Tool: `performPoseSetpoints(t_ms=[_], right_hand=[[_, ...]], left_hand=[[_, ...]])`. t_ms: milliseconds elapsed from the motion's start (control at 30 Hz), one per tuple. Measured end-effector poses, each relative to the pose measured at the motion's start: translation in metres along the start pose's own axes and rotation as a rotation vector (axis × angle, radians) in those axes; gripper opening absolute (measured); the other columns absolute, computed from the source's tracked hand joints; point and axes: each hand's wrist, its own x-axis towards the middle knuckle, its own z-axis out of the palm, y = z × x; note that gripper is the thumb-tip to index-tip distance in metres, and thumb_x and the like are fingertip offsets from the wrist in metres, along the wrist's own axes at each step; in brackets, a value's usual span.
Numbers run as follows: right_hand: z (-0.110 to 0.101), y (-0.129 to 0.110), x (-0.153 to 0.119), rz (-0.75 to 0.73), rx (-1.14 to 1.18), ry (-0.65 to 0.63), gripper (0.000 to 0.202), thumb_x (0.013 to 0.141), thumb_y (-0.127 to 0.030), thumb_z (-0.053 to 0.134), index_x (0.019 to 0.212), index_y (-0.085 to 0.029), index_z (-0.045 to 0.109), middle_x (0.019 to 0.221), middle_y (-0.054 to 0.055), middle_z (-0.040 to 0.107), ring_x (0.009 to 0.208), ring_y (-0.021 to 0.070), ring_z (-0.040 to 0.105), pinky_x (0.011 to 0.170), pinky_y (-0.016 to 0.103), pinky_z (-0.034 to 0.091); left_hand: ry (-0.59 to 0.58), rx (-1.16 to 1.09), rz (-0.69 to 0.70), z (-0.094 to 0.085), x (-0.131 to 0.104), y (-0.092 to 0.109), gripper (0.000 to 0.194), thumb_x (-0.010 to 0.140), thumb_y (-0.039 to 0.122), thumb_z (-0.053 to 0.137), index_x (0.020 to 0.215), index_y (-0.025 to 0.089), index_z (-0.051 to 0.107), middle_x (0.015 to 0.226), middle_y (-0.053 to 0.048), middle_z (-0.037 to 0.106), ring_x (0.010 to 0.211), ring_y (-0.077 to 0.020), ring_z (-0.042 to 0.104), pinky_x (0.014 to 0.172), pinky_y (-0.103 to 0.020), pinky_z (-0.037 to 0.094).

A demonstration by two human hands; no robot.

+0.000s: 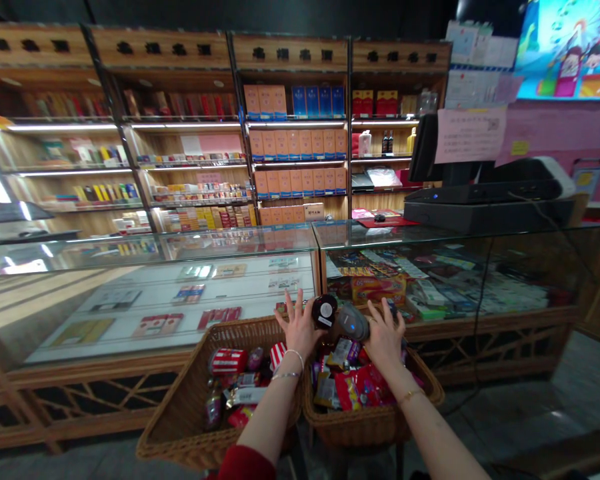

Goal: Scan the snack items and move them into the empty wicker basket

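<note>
My left hand grips a dark round jar near the thumb, its flat end with a white label facing me, other fingers spread. In my right hand is a grey rounded scanner with a small blue light, close beside the jar. Both hands are above two wicker baskets. The left wicker basket contains red-and-white striped packs and a small purple-wrapped bottle. Below my right hand, the right wicker basket is heaped with wrapped snacks, among them a red bag.
Behind the baskets runs a glass display counter with flat packs inside. A monitor with a pink paper stands on it at the right, and a black cable hangs down its front. Stocked shelves line the wall.
</note>
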Motion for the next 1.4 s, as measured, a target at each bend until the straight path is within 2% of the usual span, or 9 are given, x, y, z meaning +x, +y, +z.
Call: performPoseSetpoints(t_ms=[400,567,867,1033,1400], right_hand=[[0.003,-0.008,0.007,-0.056,0.023,0.037,0.035,0.076,-0.013,0.054,0.106,-0.021,0.071,0.146,0.008,0.055,0.148,0.0319,0.025,0.114,0.059,0.012],[0.008,-0.015,0.009,-0.096,0.015,0.027,0.039,0.076,-0.014,0.054,0.111,-0.022,0.070,0.149,0.006,0.052,0.150,0.0312,0.022,0.115,0.059,0.011],[0.014,-0.038,0.009,-0.135,0.016,0.029,0.044,0.075,-0.010,0.052,0.113,-0.024,0.069,0.151,0.003,0.051,0.150,0.0289,0.021,0.117,0.059,0.009],[0.012,-0.049,0.006,-0.141,0.030,-0.016,0.042,0.075,-0.010,0.051,0.111,-0.022,0.069,0.150,0.005,0.052,0.150,0.0307,0.023,0.116,0.061,0.012],[0.019,-0.062,-0.001,-0.154,0.030,-0.059,0.036,0.078,-0.012,0.050,0.106,-0.021,0.071,0.148,0.004,0.053,0.149,0.0302,0.024,0.116,0.060,0.011]], left_hand=[[0.021,-0.013,-0.034,-0.013,0.004,-0.006,0.087,0.064,0.055,0.080,0.141,0.029,0.048,0.166,-0.011,0.021,0.154,-0.0396,-0.001,0.116,-0.075,0.005],[0.041,0.001,-0.027,-0.019,0.002,-0.017,0.089,0.063,0.052,0.082,0.141,0.027,0.049,0.167,-0.011,0.019,0.154,-0.0399,-0.001,0.119,-0.071,0.006],[0.051,0.032,-0.047,-0.035,-0.005,-0.038,0.084,0.067,0.052,0.079,0.141,0.027,0.049,0.168,-0.009,0.015,0.154,-0.0395,-0.003,0.119,-0.073,0.002],[0.064,0.034,-0.104,-0.039,-0.013,-0.046,0.076,0.073,0.050,0.074,0.140,0.025,0.049,0.167,-0.010,0.019,0.154,-0.0387,-0.001,0.118,-0.073,0.004],[0.066,0.060,-0.204,-0.049,-0.033,-0.073,0.082,0.073,0.051,0.074,0.145,0.027,0.044,0.167,-0.012,0.017,0.154,-0.0398,-0.002,0.118,-0.073,0.004]])
